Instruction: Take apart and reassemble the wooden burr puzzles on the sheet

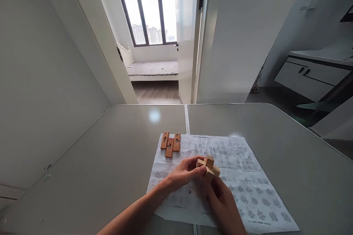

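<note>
A small pale wooden puzzle (209,166), made of interlocked blocks, is held up over a printed instruction sheet (248,187). My left hand (184,172) pinches its left side with fingers curled. My right hand (220,198) grips it from below and behind, fingers closed round it. Three darker brown notched wooden pieces (170,143) lie side by side on the sheet's far left corner, apart from both hands.
The sheet lies on a grey table (96,169) with a seam down its middle. Past the far edge an open doorway (157,62) shows a room with a window and a low platform. Cabinets (311,75) stand at right.
</note>
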Available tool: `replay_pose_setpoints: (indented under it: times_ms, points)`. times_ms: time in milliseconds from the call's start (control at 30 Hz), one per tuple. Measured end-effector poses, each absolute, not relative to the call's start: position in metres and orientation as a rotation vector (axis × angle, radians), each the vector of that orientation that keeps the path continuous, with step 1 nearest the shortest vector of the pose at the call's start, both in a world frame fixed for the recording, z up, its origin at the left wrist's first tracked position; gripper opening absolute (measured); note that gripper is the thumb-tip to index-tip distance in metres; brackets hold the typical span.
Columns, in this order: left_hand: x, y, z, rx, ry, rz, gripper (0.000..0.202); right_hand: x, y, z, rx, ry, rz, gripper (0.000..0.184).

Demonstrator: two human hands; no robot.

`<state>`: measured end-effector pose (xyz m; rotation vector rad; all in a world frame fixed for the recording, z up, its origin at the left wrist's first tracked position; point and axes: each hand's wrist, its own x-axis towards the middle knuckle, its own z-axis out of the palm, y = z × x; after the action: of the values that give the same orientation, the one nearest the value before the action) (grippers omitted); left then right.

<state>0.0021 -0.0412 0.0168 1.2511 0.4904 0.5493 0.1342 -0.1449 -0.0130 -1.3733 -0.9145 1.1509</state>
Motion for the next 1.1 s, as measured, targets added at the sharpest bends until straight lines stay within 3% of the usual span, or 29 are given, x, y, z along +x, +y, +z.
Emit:
replay_pose_setpoints:
  times_ms: [167,667,1100]
  points:
    - [0.001,-0.043,0.019,1.213,0.411,0.512,0.072,0.136,-0.146,-0.010,-1.386,-0.936,1.144,0.062]
    - [0.004,-0.043,0.016,1.136,0.476,0.561,0.064,0.136,-0.146,-0.013,-1.424,-0.914,1.121,0.065]
    - [0.005,-0.043,0.017,1.005,0.631,0.810,0.072,0.134,-0.147,-0.019,-1.333,-0.767,1.224,0.061]
